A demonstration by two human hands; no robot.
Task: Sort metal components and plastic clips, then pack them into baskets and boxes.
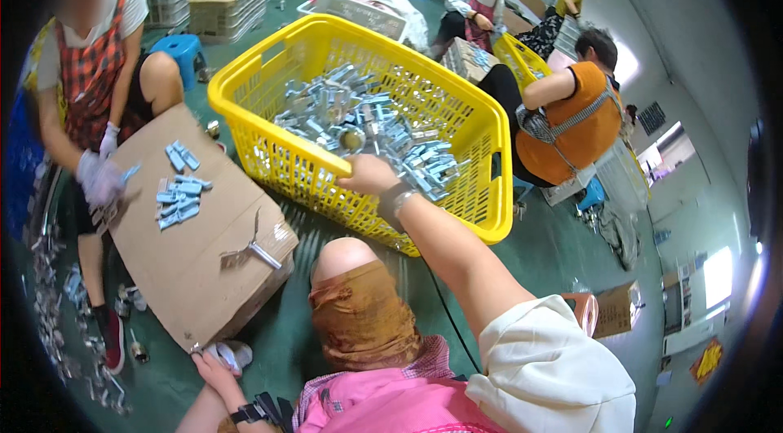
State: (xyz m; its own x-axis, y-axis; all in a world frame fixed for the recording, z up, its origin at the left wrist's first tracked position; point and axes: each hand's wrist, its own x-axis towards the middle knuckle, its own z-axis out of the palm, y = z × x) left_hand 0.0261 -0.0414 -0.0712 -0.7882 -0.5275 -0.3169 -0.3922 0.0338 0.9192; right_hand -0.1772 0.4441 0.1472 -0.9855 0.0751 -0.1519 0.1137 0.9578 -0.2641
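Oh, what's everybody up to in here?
The wearer's right hand is at the near rim of a yellow basket heaped with metal parts. The left hand is low by the corner of a cardboard box; its grip is unclear. Across the box, a co-worker's gloved hand has a pale blue piece.

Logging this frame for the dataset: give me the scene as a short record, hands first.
Left hand: at the cardboard box's near corner; grip unclear
Right hand: on the yellow basket's near rim; grip unclear
In basket: heap of metal parts
On box: bluish metal pieces, metal tool
Co-worker left: checked apron, gloved hands
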